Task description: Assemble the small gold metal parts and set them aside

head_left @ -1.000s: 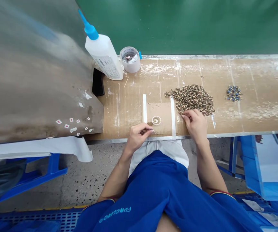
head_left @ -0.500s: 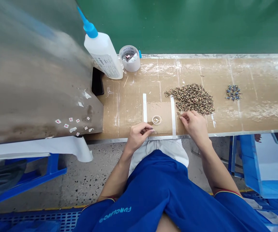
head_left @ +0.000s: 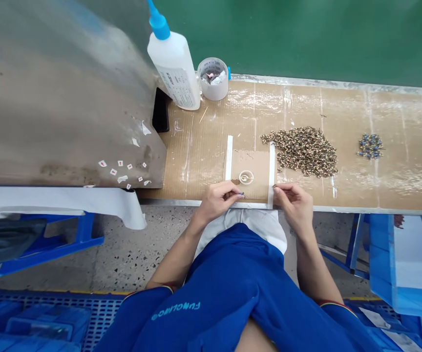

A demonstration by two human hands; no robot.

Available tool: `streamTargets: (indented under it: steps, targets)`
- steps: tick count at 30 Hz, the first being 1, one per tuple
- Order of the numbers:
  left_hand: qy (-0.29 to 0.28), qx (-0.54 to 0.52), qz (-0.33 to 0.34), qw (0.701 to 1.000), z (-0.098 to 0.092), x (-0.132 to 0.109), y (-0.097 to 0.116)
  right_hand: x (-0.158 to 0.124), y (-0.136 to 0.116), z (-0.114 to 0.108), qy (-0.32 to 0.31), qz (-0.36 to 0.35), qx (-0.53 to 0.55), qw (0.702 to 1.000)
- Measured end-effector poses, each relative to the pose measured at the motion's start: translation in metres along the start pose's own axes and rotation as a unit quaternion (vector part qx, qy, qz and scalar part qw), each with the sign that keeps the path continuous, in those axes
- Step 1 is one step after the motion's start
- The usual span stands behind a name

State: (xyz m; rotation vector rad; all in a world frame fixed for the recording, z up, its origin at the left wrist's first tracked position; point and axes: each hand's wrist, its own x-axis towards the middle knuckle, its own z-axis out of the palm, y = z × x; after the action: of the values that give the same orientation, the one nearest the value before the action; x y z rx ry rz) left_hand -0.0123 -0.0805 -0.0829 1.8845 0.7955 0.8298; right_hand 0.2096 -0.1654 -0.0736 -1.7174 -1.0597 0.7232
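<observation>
My left hand (head_left: 221, 199) is closed in a pinch at the near edge of a cardboard patch (head_left: 257, 161). A tiny blue-tipped metal piece (head_left: 242, 194) pokes out from its fingertips. My right hand (head_left: 295, 203) also pinches, just right of the patch's right white tape strip (head_left: 271, 168). A tiny brownish metal piece (head_left: 274, 186) shows at those fingertips, too small to name exactly. Between the hands and a little beyond them, a small white-rimmed circle (head_left: 246, 177) with a pale looped mark lies on the patch. Beyond my right hand spreads a pile of small gold-coloured metal parts (head_left: 306, 150).
A smaller heap of blue and metal parts (head_left: 370, 146) lies farther right. At the back left stand a white bottle with a blue nozzle (head_left: 178, 68), a tape roll holding scraps (head_left: 214, 90) and a black phone-like object (head_left: 160, 112). A metal panel (head_left: 68, 107) borders the left.
My right hand has drawn back from the pile's near edge toward the patch, pinching a tiny piece. The blue tip now shows at my left fingertips. The camera view has shifted slightly.
</observation>
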Motion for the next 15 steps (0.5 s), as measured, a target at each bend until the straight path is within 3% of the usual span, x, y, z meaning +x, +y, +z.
streamTargets:
  steps: [6, 15]
  targets:
    - [0.004, 0.064, 0.011, 0.998, 0.007, -0.001, 0.002, -0.013, -0.010, 0.044, -0.102, 0.063, 0.143, 0.983]
    - [0.003, 0.097, 0.034, 0.995, 0.009, -0.001, 0.000, -0.012, -0.013, 0.050, -0.125, 0.107, 0.135, 0.977]
